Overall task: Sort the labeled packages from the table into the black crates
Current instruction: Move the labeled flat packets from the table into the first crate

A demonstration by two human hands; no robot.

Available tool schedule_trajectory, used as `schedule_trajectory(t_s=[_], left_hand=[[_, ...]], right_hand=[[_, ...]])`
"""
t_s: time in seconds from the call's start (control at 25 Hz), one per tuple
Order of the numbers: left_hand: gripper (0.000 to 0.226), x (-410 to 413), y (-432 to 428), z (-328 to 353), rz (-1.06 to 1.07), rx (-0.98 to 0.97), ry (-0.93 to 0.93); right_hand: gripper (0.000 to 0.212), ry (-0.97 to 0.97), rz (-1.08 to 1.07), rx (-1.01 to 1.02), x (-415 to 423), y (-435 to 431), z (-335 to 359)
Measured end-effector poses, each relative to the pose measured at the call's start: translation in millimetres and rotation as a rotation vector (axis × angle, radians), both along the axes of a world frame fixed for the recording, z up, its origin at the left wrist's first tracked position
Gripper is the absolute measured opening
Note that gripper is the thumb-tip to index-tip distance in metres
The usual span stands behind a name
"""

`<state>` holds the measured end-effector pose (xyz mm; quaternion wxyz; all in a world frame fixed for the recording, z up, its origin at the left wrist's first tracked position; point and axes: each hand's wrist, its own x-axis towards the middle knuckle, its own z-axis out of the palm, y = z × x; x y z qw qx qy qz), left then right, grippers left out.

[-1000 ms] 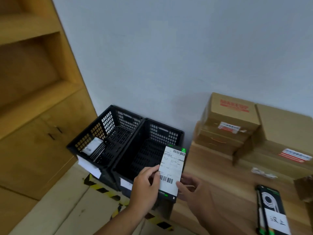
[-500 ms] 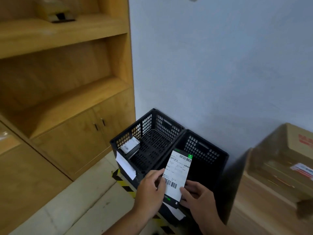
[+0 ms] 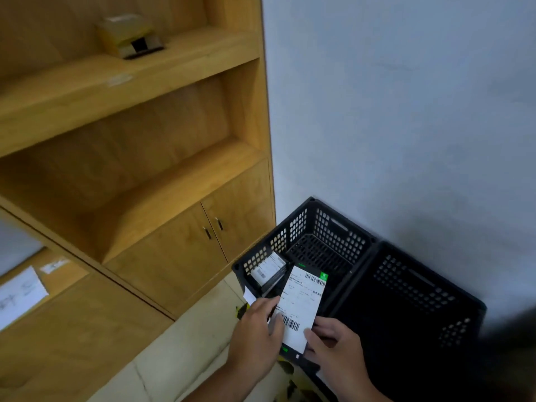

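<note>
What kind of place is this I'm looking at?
Probably a parcel-sorting stockroom corner. Left hand and right hand hold a barcode-labelled package by the left black crate, which already holds another labelled package; a right black crate stands beside it, near a wooden shelf unit.

I see a flat black package, white barcode label up, tilted above the left black crate. Inside leans another labelled package. The right crate touches it.

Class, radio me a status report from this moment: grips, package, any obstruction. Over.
Left grip, right grip both pinching the labeled package. Package over left black crate, near corner. Second package already inside, drop path looks clear.
</note>
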<state>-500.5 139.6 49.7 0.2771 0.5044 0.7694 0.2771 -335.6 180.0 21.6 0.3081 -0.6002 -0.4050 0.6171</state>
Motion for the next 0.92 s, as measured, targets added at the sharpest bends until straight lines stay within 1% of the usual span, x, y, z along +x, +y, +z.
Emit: schedule_trajectory(t_s=[0.08, 0.2, 0.36, 0.48, 0.6, 0.72, 0.84, 0.92], left_hand=[[0.039, -21.1, 18.5, -0.7, 0.011, -0.005, 0.024], [0.035, -46.5, 47.3, 1.7, 0.014, -0.007, 0.01], [0.027, -86.9, 88.6, -1.9, -0.031, -0.022, -0.046], [0.027, -123.1, 118.5, -11.0, -0.095, -0.034, -0.102], [0.033, -165.9, 149.7, -22.5, -0.198, -0.087, -0.155], [0.038, -196.1, 173.3, -29.0, -0.336, -0.114, -0.156], [0.036, -216.0, 189.0, -28.3, -0.409, -0.133, -0.206], [0.035, -225.0, 196.4, -34.8, -0.436, -0.142, -0.237]], right_hand=[[0.017, 0.01, 0.0, -0.014, -20.3, 16.8, 1.1], [0.018, 0.005, 0.0, -0.026, -43.6, 46.0, 4.5], [0.019, -0.036, -0.032, -0.016, -78.1, 75.1, 3.6], [0.021, -0.069, -0.086, -0.014, -110.6, 90.6, 0.8], [0.024, -0.09, -0.22, -0.058, -154.3, 100.2, -4.9], [0.024, -0.069, -0.388, -0.112, -189.7, 101.1, -0.9], [0.025, -0.069, -0.45, -0.113, -208.2, 103.4, 0.5], [0.028, -0.103, -0.464, -0.092, -219.1, 105.7, -1.9]])
